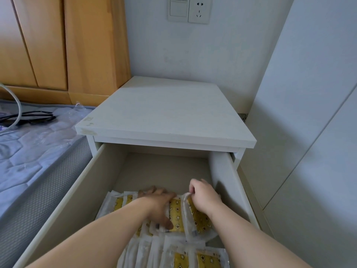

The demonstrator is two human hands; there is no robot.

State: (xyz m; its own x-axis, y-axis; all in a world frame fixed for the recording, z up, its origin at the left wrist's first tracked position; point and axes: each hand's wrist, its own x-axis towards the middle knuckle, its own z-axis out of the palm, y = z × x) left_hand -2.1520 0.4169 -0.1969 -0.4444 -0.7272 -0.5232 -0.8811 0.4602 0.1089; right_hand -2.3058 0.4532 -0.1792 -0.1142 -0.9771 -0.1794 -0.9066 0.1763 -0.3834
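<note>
Head view: in the open drawer of a white nightstand, the right hand pinches the far end of a yellow-patterned packet lying lengthwise front to back near the right wall. The left hand presses flat on the neighbouring packets. A mattress lies to the left.

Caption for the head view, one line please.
Left hand rests on yellow-patterned packets in an open drawer; right hand pinches the rightmost packet.

Yellow-patterned clear packets in drawer
</note>
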